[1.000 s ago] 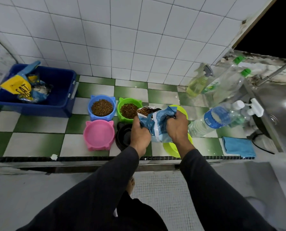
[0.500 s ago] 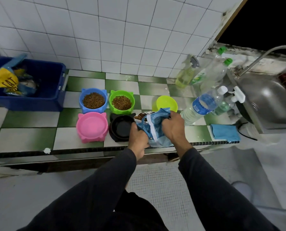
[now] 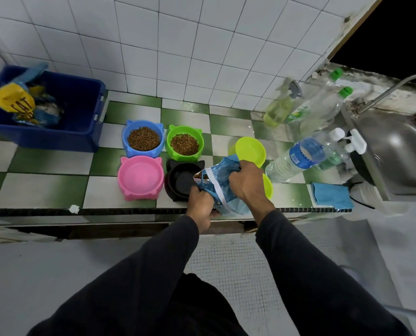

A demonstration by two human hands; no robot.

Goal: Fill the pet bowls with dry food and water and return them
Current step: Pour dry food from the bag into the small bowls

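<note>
Both hands hold a blue food bag (image 3: pixel 222 187) tilted left, its open mouth showing kibble over the right rim of the black bowl (image 3: pixel 181 181). My left hand (image 3: pixel 199 206) grips the bag's lower edge; my right hand (image 3: pixel 247 184) grips its top. The blue bowl (image 3: pixel 143 138) and green bowl (image 3: pixel 184 142) hold kibble. The pink bowl (image 3: pixel 139 177) holds none. Two lime bowls (image 3: pixel 250 149) stand to the right, the nearer one partly hidden by my right hand.
A blue bin (image 3: pixel 56 112) with food bags sits at the back left. Water bottles (image 3: pixel 299 158) and a spray bottle (image 3: pixel 278 109) stand at the right beside a steel sink (image 3: pixel 391 151). A blue cloth (image 3: pixel 330 194) lies near the counter's front edge (image 3: pixel 129 210).
The bag has swung left from above the lime bowls to the black bowl's rim and tipped further. Both hands kept their hold.
</note>
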